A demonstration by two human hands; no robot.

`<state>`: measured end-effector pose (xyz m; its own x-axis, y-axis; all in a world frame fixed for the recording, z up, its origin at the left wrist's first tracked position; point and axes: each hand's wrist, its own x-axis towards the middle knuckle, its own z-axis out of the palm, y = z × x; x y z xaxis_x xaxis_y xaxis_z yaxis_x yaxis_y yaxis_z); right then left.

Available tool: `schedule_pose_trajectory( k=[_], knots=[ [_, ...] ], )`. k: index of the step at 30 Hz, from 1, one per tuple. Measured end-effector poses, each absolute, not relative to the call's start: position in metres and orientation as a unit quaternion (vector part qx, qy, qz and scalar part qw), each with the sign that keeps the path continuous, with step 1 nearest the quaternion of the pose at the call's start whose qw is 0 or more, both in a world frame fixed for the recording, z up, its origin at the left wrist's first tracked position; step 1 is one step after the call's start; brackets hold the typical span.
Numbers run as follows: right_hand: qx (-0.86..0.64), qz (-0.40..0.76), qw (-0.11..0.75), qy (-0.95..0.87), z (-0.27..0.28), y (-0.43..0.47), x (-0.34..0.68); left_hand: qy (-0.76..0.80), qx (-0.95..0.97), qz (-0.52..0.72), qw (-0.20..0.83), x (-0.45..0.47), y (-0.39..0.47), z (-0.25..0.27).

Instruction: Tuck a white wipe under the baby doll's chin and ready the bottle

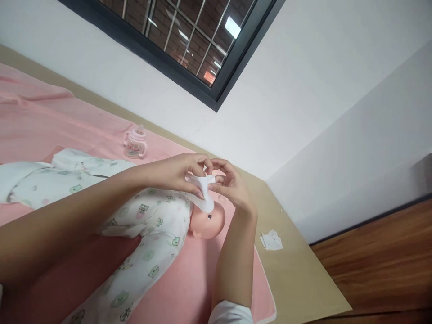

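Above the face of a baby doll (pixel 207 225), my left hand (pixel 192 173) and my right hand (pixel 231 182) pinch a white tissue (pixel 202 200) between them. The thumb and fingers of each hand are closed on it. Its lower edge hangs over part of the doll's face, so the nose and mouth are hidden; one eye and one ear show. The doll lies on its back in a white outfit (pixel 158 207) with green animal prints, partly covered by my left forearm.
A pink blanket (pixel 175 283) lies under the doll on a tan tabletop (pixel 293 279). Beyond the doll stands a pink-handled baby bottle (pixel 135 143). A crumpled white tissue (pixel 272 240) lies to the right. A white wall and a dark-framed window (pixel 216 96) rise behind.
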<state>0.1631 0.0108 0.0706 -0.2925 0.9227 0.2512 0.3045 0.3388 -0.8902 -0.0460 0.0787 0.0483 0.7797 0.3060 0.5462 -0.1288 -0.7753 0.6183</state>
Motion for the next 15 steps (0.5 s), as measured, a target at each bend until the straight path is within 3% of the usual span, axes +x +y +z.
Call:
schedule_pose_trajectory(
  k=[4, 8, 15],
  knots=[
    [-0.426, 0.382, 0.39, -0.721, 0.066, 0.015, 0.161, 0.032, 0.881, 0.374, 0.289, -0.044, 0.068, 0.051],
    [-0.436, 0.384, 0.387, -0.716, 0.063, 0.019, 0.17, 0.126, 0.855, 0.371, 0.341, -0.049, 0.059, 0.059],
    [-0.504, 0.395, 0.445, -0.626, 0.03, 0.05, 0.216, 0.202, 0.908, 0.208, 0.302, -0.036, 0.075, 0.042]
  ],
)
